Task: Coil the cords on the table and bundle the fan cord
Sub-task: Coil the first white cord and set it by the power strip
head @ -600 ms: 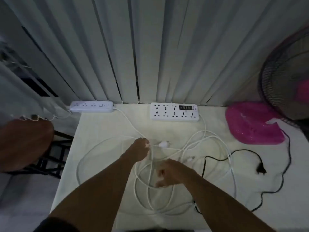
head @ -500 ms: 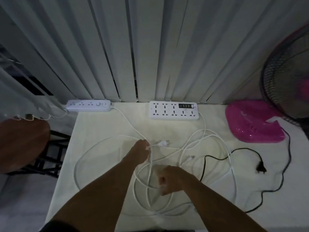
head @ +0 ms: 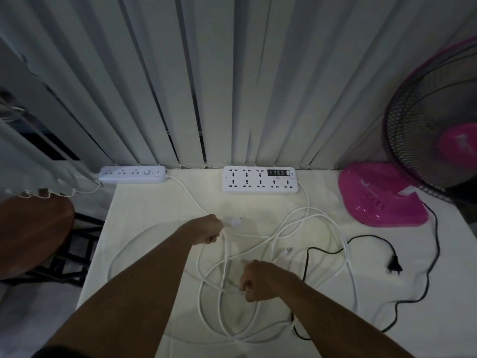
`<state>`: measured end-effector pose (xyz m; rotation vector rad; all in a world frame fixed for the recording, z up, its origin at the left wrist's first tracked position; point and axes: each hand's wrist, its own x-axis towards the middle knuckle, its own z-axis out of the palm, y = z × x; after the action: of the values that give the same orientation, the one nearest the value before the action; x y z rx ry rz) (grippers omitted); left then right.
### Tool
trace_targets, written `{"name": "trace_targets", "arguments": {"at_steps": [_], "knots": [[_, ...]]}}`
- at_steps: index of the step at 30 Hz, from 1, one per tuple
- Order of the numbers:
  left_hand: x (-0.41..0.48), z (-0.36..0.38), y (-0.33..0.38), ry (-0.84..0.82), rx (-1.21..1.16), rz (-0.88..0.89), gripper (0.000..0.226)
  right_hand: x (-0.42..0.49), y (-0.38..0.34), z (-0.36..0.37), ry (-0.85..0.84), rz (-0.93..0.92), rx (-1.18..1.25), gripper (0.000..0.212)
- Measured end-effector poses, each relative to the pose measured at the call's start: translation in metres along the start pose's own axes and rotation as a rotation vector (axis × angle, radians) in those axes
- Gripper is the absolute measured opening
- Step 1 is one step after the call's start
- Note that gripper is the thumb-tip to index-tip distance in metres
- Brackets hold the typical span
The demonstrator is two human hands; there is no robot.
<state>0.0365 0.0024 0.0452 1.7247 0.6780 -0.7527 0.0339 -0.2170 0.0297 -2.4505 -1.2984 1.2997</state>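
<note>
Left hand (head: 206,229): closed round thin white plastic cable (head: 225,254) by its white plug (head: 233,221) | right hand (head: 255,280): nearer, white strand (head: 232,283) is pinched | cable is run far-to-near from left grip, loops laid rightward.

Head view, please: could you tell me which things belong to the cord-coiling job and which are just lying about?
Job: white cords, gripped by left hand and right hand; black fan cord; small power strip; large power strip; pink fan.
Lying about: wooden stool; vertical blinds.
</note>
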Motion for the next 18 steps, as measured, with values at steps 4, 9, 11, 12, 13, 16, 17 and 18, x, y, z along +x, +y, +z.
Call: {"name": "trace_targets", "arguments": {"at_steps": [4,9,11,12,13,16,17,18], "knots": [[-0.027,-0.013,0.035,-0.036,-0.196,-0.091,0.049,-0.012,0.000,-0.013,0.057,-0.051,-0.005,0.027],[-0.067,-0.030,0.068,-0.166,-0.337,-0.018,0.034,-0.024,0.018,-0.025,0.131,-0.053,-0.238,0.033],[-0.083,-0.040,0.075,-0.228,-0.394,0.020,0.036,-0.032,0.033,-0.032,0.158,-0.039,-0.425,0.031],[-0.090,-0.044,0.078,-0.256,-0.418,0.041,0.040,-0.037,0.041,-0.037,0.186,-0.012,-0.494,0.033],[-0.097,-0.048,0.080,-0.277,-0.440,0.059,0.044,-0.041,0.049,-0.040,0.231,0.015,-0.550,0.035],[-0.114,-0.054,0.084,-0.293,-0.482,0.097,0.044,-0.052,0.063,-0.056,0.327,0.086,-0.738,0.039],[-0.118,-0.053,0.085,-0.290,-0.500,0.104,0.043,-0.054,0.064,-0.062,0.341,0.114,-0.761,0.038],[-0.123,-0.052,0.086,-0.287,-0.522,0.111,0.042,-0.056,0.062,-0.069,0.348,0.151,-0.752,0.036]]}}
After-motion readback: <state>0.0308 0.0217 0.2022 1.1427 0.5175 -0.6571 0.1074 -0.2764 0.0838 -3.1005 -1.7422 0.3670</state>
